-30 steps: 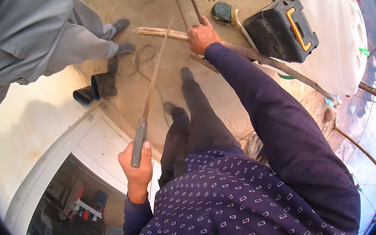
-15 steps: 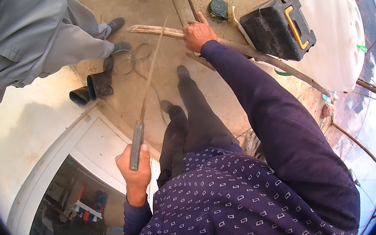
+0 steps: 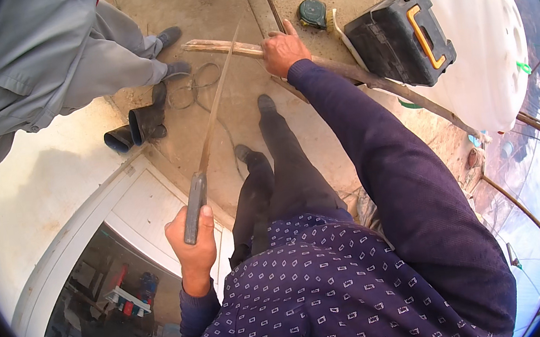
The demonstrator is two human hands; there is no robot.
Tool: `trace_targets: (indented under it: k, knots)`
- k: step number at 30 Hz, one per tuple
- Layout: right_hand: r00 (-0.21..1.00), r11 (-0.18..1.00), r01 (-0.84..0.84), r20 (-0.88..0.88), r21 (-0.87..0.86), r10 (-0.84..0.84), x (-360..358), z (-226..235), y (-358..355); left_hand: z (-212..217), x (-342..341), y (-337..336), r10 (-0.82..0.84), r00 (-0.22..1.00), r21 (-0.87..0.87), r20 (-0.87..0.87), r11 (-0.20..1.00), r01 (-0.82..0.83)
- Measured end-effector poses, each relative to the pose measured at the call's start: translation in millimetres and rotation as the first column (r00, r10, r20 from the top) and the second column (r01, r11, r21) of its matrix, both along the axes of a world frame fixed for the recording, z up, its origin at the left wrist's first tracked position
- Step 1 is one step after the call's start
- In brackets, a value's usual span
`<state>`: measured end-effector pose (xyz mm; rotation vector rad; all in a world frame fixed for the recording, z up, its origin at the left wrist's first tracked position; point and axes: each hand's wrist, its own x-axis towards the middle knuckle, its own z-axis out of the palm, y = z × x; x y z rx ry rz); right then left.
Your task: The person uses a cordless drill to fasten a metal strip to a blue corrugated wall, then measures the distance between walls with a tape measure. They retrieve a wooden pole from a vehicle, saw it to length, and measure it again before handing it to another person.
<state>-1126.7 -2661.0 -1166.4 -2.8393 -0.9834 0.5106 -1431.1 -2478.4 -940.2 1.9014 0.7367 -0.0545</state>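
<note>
the saw (image 3: 220,100) is gripped by its dark handle in the left hand (image 3: 191,242). fingers are curled tight round the handle, thumb laid along its right side; no gap is seen between palm and handle. the blade is pointed up and away from the body, and the far end of the stick (image 3: 221,45) is crossed by it near the tip. whether the teeth are touching the wood cannot be told.

the stick is held from above by the right hand (image 3: 285,53). the hand is closed over it, one finger stuck out straight, clear of the wood; the other fingertips are hidden, so their wrap on the underside cannot be told. the stick is run slantwise: its pale, bared end is left sticking out past the hand over the floor (image 3: 211,125), its darker length is passed under the right forearm and out to the right.

near the right hand, a tape measure (image 3: 313,13) and a black case (image 3: 396,42) with a yellow handle are set down. a white tank (image 3: 480,41) is seen behind the case. at left, a person in grey (image 3: 78,60) is stood near a pair of dark boots (image 3: 146,123).
</note>
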Motion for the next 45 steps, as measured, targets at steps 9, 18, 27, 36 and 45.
trace_targets:
  k: [9,18,27,36,45]
  knots:
    - [0.999,1.0,0.028,-0.029,-0.004,-0.029,0.7,9.5,0.4,-130.1,100.7,-3.8,-0.083,0.968,0.07,0.238,0.995,0.068]
    - [0.999,1.0,-0.022,0.034,0.006,0.021,-0.3,-2.0,-1.1,-86.8,123.0,-11.8,-0.043,0.996,0.005,0.084,0.999,0.043]
    - [0.999,1.0,0.026,-0.029,-0.003,-0.026,2.3,9.0,3.1,-9.5,-7.7,16.5,-0.04,0.999,-0.005,-0.007,0.999,0.04]
    - [0.998,1.0,-0.011,0.06,-0.01,0.012,-1.2,2.0,1.3,-156.3,140.8,-3.7,-0.063,0.969,0.043,0.241,0.998,0.054]
    - [0.999,0.999,-0.017,0.047,0.032,0.016,1.0,0.6,-0.4,-27.1,56.7,-8.8,0.016,1.0,0.043,-0.023,0.999,-0.015]
